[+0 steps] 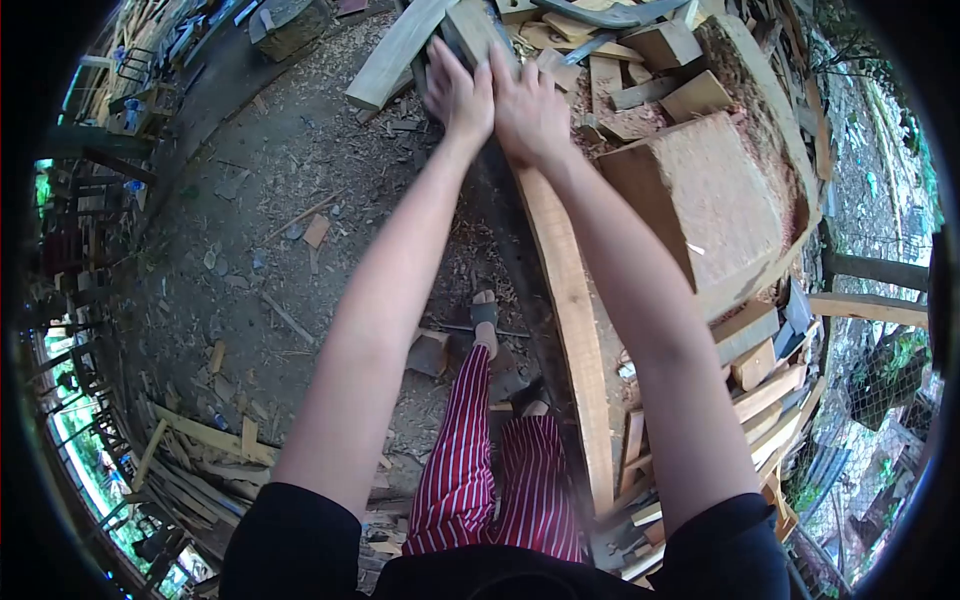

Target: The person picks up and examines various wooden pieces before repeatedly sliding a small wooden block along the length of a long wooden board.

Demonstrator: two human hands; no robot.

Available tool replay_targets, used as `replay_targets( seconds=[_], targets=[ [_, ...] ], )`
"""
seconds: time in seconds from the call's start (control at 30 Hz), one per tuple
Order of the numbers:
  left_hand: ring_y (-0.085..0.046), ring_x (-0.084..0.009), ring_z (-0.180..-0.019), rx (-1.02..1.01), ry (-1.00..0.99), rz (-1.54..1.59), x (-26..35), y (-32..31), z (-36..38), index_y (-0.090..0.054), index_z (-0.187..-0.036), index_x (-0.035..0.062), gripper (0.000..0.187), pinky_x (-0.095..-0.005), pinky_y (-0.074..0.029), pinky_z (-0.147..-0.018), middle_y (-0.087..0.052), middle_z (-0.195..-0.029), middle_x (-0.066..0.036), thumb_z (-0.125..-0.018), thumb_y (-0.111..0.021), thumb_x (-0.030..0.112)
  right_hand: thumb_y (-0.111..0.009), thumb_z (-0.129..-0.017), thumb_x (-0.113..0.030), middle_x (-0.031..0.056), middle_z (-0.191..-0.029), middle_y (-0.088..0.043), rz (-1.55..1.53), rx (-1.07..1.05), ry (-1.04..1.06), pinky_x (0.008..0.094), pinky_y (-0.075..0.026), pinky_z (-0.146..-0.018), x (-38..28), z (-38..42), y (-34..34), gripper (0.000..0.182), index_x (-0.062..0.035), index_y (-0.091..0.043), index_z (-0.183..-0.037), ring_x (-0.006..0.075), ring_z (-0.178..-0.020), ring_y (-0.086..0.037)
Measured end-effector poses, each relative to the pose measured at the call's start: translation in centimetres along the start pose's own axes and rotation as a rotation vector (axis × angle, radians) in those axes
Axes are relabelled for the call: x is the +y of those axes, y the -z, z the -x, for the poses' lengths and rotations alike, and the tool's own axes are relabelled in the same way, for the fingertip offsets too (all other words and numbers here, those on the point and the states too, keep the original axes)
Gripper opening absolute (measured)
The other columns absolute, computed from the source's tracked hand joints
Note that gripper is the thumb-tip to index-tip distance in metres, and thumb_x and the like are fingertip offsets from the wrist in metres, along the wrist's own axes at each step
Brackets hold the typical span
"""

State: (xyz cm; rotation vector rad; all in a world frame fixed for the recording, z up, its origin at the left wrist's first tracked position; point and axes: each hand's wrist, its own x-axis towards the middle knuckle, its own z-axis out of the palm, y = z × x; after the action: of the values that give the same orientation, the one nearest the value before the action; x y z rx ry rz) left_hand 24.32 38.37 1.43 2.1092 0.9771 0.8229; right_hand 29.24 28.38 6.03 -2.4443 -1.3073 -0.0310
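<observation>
A long squared wooden beam [568, 270] runs away from my body, between my arms, toward the top of the view. My left hand [462, 95] is at its left side near the far end, with the thumb on top and the fingers curled along the side. Close beside it, my right hand [532, 108] grips the same beam from above and the right, its fingers pointing forward. The two hands nearly touch at the thumbs. My palms and the undersides of my fingers are hidden.
A thick grey board [400, 55] lies just left of the far end. On the right stands a large wooden block [715, 190] among offcuts and reddish shavings. Several cut pieces [770, 400] are piled lower right. Chips litter the dirt floor [250, 270]; my feet [484, 312] stand below.
</observation>
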Motion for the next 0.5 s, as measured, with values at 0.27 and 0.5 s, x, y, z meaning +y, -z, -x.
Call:
replay_targets(
  seconds=[0.27, 0.5],
  targets=[
    [-0.007, -0.0382, -0.147, -0.158, 0.236, 0.205, 0.8, 0.1, -1.6, 0.004, -0.156, 0.0166, 0.086, -0.0622, -0.005, -0.114, -0.007, -0.162, -0.015, -0.094, -0.043, 0.053, -0.045, -0.096, -0.03, 0.0234, -0.134, -0.047, -0.009, -0.088, -0.054, 0.0468, -0.049, -0.094, 0.4, -2.8, -1.9, 0.06, -0.019, -0.024, -0.151, 0.0415, -0.124, -0.047],
    [-0.028, -0.047, -0.139, -0.077, 0.0, 0.109, 4.3, 0.9, 20.4, -0.014, -0.153, 0.0036, 0.076, -0.0519, -0.023, -0.113, -0.023, -0.154, -0.028, -0.098, -0.043, 0.048, -0.045, -0.095, -0.026, 0.021, -0.107, -0.054, 0.016, -0.056, -0.104, 0.0452, -0.053, -0.077, 0.9, 19.1, 4.4, 0.056, -0.0184, -0.034, -0.149, 0.0367, -0.097, -0.056]
  ],
)
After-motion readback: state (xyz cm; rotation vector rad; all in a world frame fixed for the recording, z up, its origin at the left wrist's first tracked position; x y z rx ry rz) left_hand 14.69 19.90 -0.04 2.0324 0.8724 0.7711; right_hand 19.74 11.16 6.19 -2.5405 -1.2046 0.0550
